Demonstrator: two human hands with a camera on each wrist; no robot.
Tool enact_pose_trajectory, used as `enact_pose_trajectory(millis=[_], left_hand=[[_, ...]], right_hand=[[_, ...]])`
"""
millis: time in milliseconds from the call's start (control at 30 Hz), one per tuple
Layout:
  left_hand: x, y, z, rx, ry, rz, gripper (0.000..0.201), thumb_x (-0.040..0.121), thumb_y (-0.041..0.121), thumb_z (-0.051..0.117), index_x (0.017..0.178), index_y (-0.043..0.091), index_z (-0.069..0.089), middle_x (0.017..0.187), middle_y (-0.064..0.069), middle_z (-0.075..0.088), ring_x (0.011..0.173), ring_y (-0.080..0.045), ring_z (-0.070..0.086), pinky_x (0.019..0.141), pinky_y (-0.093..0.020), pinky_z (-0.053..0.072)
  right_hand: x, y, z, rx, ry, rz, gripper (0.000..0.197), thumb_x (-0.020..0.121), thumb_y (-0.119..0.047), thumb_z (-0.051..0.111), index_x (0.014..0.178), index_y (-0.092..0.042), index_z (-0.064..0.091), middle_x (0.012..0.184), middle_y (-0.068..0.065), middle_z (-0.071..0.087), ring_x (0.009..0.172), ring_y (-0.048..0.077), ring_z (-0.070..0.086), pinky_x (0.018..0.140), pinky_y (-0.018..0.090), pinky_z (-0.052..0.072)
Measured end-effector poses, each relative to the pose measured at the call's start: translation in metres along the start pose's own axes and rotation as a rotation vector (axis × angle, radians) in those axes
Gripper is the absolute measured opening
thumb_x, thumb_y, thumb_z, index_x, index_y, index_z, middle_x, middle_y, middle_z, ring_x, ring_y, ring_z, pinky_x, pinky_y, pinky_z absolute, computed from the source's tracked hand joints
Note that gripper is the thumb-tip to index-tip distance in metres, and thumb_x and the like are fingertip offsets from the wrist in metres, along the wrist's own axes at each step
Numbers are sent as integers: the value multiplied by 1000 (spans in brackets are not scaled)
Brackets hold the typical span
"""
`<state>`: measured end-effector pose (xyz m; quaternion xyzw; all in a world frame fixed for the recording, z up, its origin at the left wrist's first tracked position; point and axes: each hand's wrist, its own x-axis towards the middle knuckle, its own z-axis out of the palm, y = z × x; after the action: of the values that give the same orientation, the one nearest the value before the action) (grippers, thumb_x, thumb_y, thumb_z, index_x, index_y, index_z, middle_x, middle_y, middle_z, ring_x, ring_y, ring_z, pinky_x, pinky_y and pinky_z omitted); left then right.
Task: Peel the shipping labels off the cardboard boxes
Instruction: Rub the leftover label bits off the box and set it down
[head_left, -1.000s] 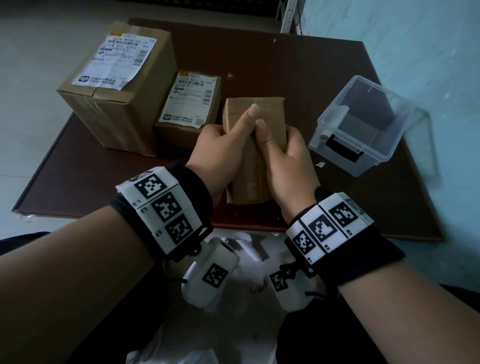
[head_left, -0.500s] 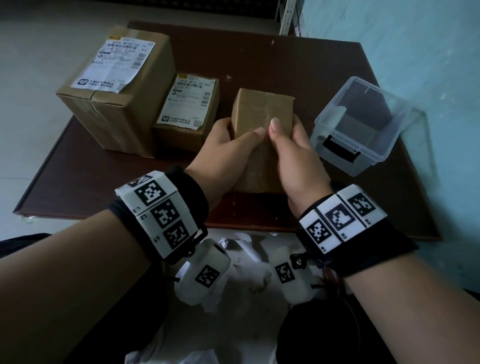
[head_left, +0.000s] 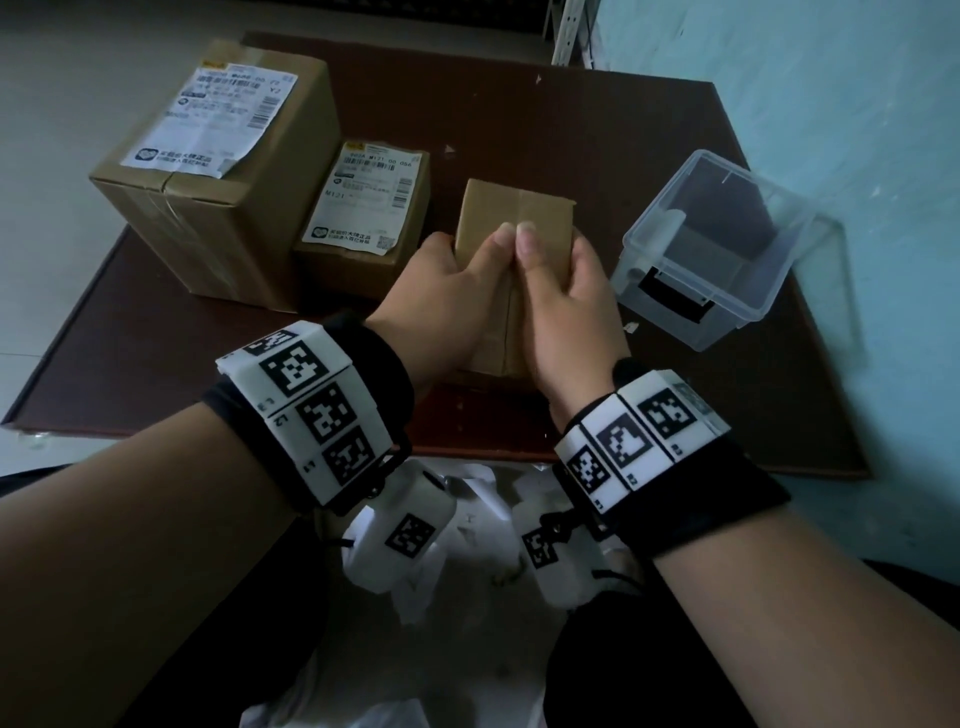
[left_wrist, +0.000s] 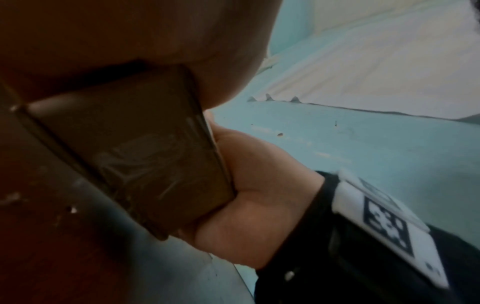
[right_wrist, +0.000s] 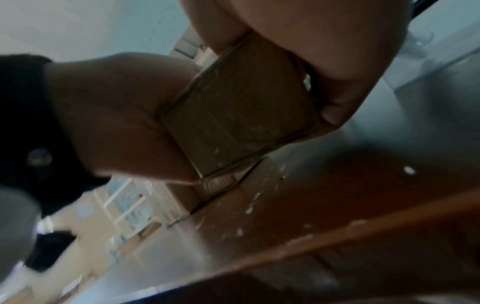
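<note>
Cardboard box (head_left: 519, 218): plain brown, taped, label-free top.

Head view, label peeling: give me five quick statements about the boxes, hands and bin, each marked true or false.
1. Both hands grip the small plain box. True: the left hand and the right hand hold it from either side.
2. The box in the hands shows a white label on top. False: its visible faces are bare cardboard and tape.
3. The large box at far left has a shipping label on it. True.
4. The medium box has been stripped of its label. False: a white label covers its top.
5. The clear plastic bin sits left of the hands. False: it is on the right.
</note>
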<state>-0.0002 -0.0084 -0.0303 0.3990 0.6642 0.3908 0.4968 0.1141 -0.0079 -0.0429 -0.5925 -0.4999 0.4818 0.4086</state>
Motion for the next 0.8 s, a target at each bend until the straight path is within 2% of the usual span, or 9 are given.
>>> enact_pose_trajectory(millis=[67, 167, 300, 367, 433, 500, 600, 700, 800], left_hand=[[0, 0, 1, 13, -23, -44, 52, 100, 55, 53, 128, 11, 53, 112, -7, 69, 94, -20, 71, 71, -31, 62], [-1, -1, 1, 16, -38, -69, 50, 100, 52, 54, 126, 9, 52, 109, -7, 68, 87, -16, 69, 54, -21, 56], [-3, -3, 0, -8, -89, -33, 51, 99, 45, 60, 136, 11, 48, 114, -8, 69, 95, -21, 73, 78, -38, 63], [-5, -4, 1, -43, -126, -7, 51, 99, 39, 62, 140, 13, 45, 117, -8, 68, 97, -21, 73, 80, -39, 64], [-6, -4, 1, -78, -158, 3, 48, 100, 33, 62, 141, 14, 44, 118, -9, 68, 97, -21, 73, 76, -36, 64], [-9, -2, 0, -119, -191, -17, 41, 102, 26, 58, 139, 15, 45, 117, -12, 67, 97, -25, 72, 73, -37, 63], [-12, 2, -2, -134, -198, -12, 23, 103, 22, 52, 126, 23, 54, 114, -12, 68, 97, -28, 71, 77, -41, 62], [-16, 4, -2, -171, -146, 65, 12, 104, 24, 50, 105, 33, 58, 107, -5, 69, 94, -21, 71, 73, -34, 63], [-11, 4, -3, -208, -85, 116, 12, 104, 27, 53, 112, 25, 62, 102, -2, 72, 90, -15, 73, 70, -29, 62]], right_hand=[[1, 0, -1, -15, 17, 43, 45, 108, -52, 55, 144, -25, 57, 112, -15, 66, 95, -2, 66, 73, 15, 55], [1, 0, -2, -14, 18, 71, 45, 108, -51, 55, 144, -24, 58, 120, -9, 68, 100, 3, 67, 71, 17, 54], [-2, -2, -7, 141, 10, 171, 40, 107, -45, 62, 143, -29, 64, 110, -10, 71, 90, 3, 69, 56, 12, 56], [-3, -1, -9, 244, 26, 228, 33, 103, -42, 71, 134, -33, 70, 109, -6, 77, 94, 11, 75, 66, 21, 65], [-1, 1, -8, 280, 31, 252, 23, 100, -42, 74, 122, -37, 73, 114, 0, 79, 104, 20, 78, 87, 40, 68], [0, 3, -7, 295, 6, 252, 29, 102, -41, 72, 130, -33, 71, 120, 3, 79, 109, 25, 77, 95, 50, 65], [4, 4, -7, 256, -62, 223, 35, 108, -39, 63, 143, -32, 60, 127, 4, 75, 114, 28, 75, 99, 54, 63], [6, 2, -12, 299, -142, 208, 40, 110, -31, 61, 150, -29, 55, 132, 7, 73, 118, 30, 74, 99, 58, 62], [4, -4, -16, 395, -215, 145, 49, 107, -14, 64, 153, -22, 52, 134, 12, 73, 120, 31, 74, 99, 60, 62]])
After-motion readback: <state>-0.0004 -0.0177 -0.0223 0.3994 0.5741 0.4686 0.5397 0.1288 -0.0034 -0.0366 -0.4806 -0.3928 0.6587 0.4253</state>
